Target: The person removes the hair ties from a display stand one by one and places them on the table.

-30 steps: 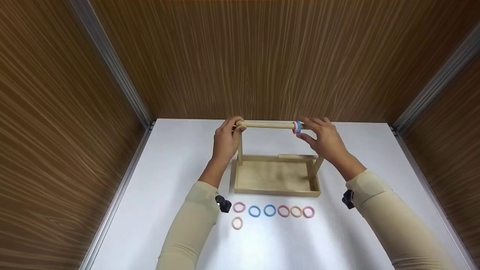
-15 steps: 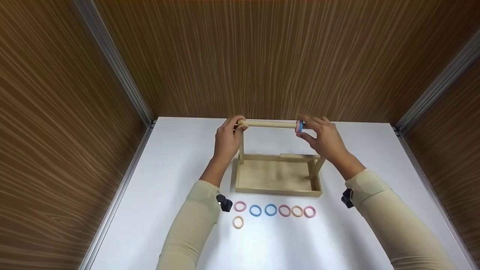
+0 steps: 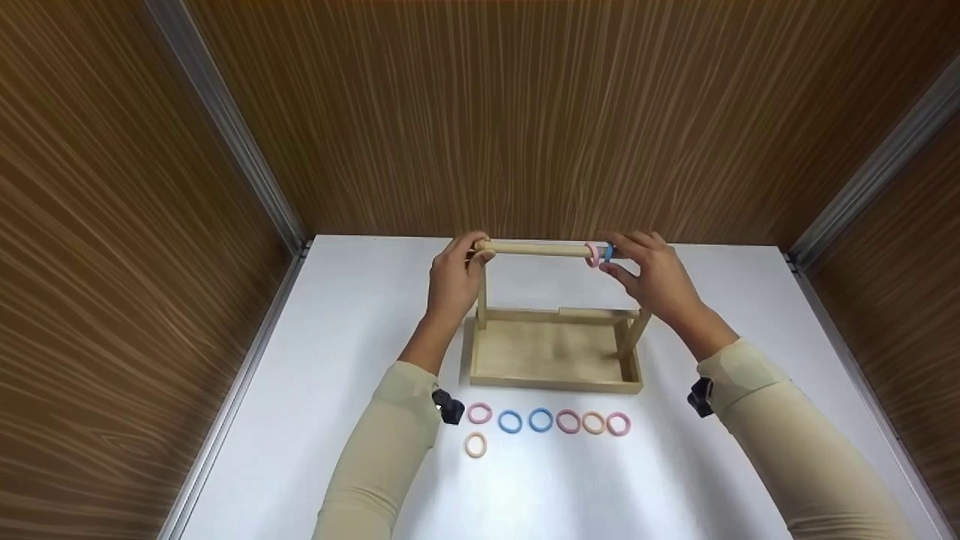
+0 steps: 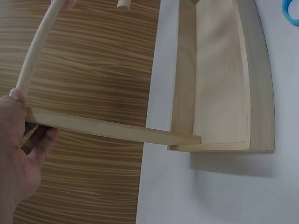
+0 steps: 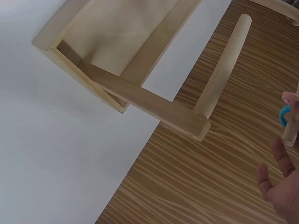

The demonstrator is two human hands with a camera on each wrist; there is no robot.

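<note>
Two rings (image 3: 600, 253) sit on the rod (image 3: 536, 249) that our left hand (image 3: 452, 283) grips, right hand (image 3: 654, 283) pinching them, seven rings (image 3: 540, 421) left.

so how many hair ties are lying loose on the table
7. Six sit in a row in front of the wooden stand: pink, blue, blue, pink, beige, pink. One beige lies below the row's left end. The sleeves may hide others.
</note>
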